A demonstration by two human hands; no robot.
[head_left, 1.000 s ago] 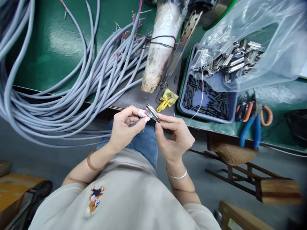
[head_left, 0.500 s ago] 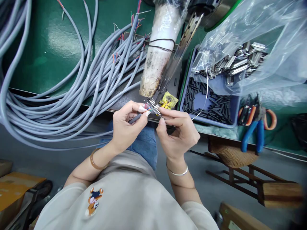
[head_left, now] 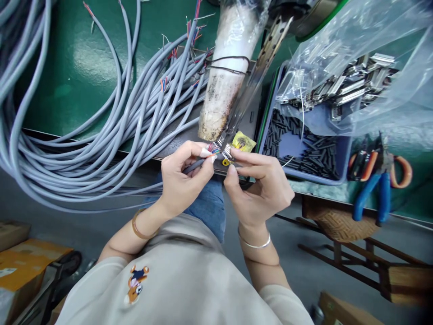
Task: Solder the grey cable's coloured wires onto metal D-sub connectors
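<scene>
Small metal multi-pin connector sits pinched in the right hand at the green bench's front edge. Left hand grips a thin grey cable, its coloured wire ends touching the connector.

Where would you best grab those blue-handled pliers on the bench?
Probably by the two blue handles, coming from the near bench edge: the blue-handled pliers lie flat with handles pointing over that edge, while their head sits among the orange-handled cutters.
</scene>
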